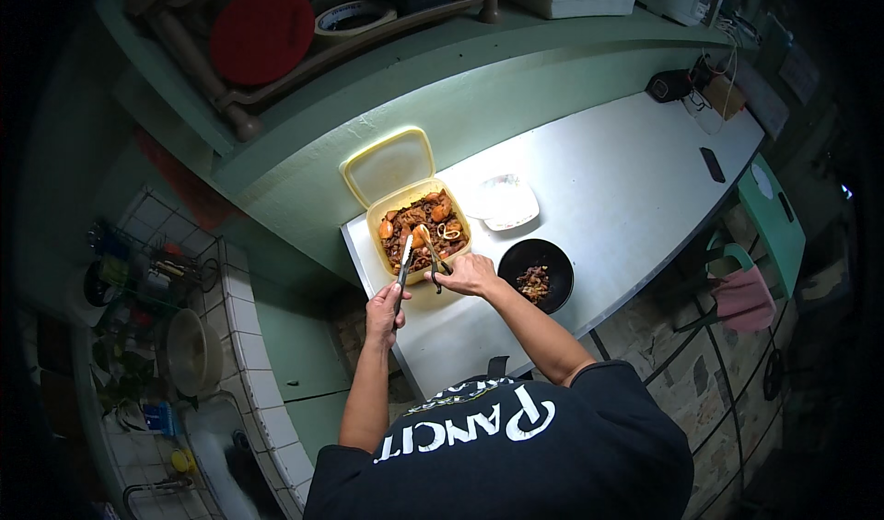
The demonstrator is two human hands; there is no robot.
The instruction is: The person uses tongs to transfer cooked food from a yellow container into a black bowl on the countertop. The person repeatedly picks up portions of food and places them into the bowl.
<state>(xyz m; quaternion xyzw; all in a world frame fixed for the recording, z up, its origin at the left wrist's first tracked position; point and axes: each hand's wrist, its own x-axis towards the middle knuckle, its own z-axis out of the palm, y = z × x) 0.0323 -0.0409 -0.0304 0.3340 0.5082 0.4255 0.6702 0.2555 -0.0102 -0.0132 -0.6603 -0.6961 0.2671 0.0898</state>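
A yellow plastic food container (466,247) stands on the white table, filled with dark saucy food (418,219) that has larger orange-brown pieces in it. Its lid (390,164) leans up behind it against the wall. My left hand (384,315) grips metal tongs (406,261) with dark handles, their tips over the food. From the right side, my right hand (471,275) holds black-handled scissors (436,268), with the blades pointing into the container beside the tongs. To the right of that hand sits a black bowl (511,261) with small chopped pieces of food (535,285) in it.
White patterned dishware (511,205) lies behind the bowl. A phone (712,165) and a black device (668,86) are toward the table's far end. A green chair (770,223) stands past the right edge. Tiled counter and sink (214,444) are at left; a shelf (442,57) overhangs the wall.
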